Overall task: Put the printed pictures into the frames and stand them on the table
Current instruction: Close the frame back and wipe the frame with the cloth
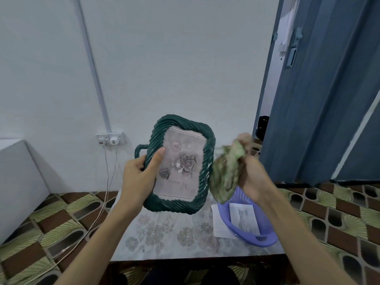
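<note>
- Nearest the viewer, two bare forearms reach forward over a low table (164,243) covered with a pale floral cloth.
- On the table's right side sits a purple plastic basket (265,239); a printed picture of a cat (244,219) leans inside it, and a white sheet of paper (221,223) lies on the table, partly tucked against the basket's left wall.
- The left hand (139,177) grasps the dark green woven frame (203,161) by its left edge: the thumb lies straight across the front, its tip touching the glass, while the other fingers curl round behind the rim.
- The frame is held up above the table, upright and tilted slightly, its front toward the viewer. A faded picture of roses (183,163) sits inside it.
- The right hand (250,171) is clenched round a bunched green-and-white cloth (226,171), which hangs just beside the frame's right edge; whether cloth and frame touch cannot be told, as the cloth is blurred.
- Behind the frame's left side, a dark green looped handle (139,150) shows.
- Farther back, a wall socket (111,138) is on the white wall, with cables (107,182) dropping to the patterned floor (339,212).
- At the far right stands a blue door (318,89).
</note>
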The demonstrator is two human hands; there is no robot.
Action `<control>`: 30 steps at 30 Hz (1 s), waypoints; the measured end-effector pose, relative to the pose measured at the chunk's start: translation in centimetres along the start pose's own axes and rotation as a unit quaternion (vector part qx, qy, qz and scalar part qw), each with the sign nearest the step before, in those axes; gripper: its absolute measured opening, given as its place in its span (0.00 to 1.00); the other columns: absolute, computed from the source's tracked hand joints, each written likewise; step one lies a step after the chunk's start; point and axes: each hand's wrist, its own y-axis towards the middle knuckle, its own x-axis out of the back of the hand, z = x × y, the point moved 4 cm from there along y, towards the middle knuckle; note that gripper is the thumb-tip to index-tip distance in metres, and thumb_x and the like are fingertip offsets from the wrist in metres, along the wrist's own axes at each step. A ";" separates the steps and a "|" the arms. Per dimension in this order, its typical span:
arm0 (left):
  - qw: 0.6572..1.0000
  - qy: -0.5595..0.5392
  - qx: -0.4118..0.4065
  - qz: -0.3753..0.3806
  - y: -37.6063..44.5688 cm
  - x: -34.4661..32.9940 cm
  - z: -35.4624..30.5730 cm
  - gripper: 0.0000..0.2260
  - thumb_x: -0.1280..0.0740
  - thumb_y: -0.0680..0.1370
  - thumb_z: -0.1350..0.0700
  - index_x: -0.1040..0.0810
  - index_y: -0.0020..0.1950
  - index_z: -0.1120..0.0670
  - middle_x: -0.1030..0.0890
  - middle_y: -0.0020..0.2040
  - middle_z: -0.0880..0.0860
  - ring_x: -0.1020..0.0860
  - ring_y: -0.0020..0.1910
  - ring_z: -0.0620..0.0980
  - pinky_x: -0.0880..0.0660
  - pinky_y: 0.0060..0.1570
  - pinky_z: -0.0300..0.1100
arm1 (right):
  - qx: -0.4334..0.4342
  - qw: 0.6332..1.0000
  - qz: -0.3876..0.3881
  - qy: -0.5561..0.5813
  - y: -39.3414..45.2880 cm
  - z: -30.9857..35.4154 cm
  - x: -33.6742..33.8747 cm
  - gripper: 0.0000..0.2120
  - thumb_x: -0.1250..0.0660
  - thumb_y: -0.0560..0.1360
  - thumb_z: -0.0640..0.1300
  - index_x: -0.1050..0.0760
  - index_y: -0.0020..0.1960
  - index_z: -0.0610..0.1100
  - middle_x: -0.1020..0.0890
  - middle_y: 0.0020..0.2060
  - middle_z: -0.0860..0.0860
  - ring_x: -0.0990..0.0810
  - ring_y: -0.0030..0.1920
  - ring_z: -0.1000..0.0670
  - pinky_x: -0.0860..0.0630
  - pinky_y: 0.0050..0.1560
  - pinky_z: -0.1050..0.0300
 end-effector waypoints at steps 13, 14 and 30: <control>0.996 -0.024 -0.080 -0.022 -1.7 -1.8 -2.1 0.21 0.34 0.73 0.48 0.39 0.28 0.56 0.42 0.22 0.47 0.42 0.22 0.43 0.45 0.22 0.33 | 0.202 0.942 -0.158 -0.217 -1.1 0.8 -3.2 0.06 0.38 0.78 0.47 0.29 0.44 0.46 0.24 0.31 0.55 0.25 0.30 0.60 0.28 0.33 0.63; 0.996 -0.024 -0.083 -0.020 -1.6 -1.8 -2.2 0.21 0.34 0.72 0.48 0.40 0.28 0.55 0.42 0.22 0.46 0.42 0.22 0.42 0.45 0.22 0.33 | 0.247 0.917 -0.144 -0.277 -1.4 0.6 -3.2 0.06 0.36 0.77 0.47 0.31 0.48 0.45 0.24 0.32 0.57 0.25 0.30 0.62 0.29 0.32 0.64; 0.991 -0.115 0.068 -0.023 -1.1 -1.4 1.4 0.36 0.30 0.63 0.32 0.26 0.41 0.68 0.26 0.39 0.57 0.29 0.37 0.55 0.32 0.39 0.51 | -0.038 0.993 -0.105 0.027 1.1 -1.2 2.3 0.13 0.39 0.79 0.48 0.22 0.47 0.40 0.16 0.31 0.48 0.18 0.31 0.51 0.20 0.34 0.58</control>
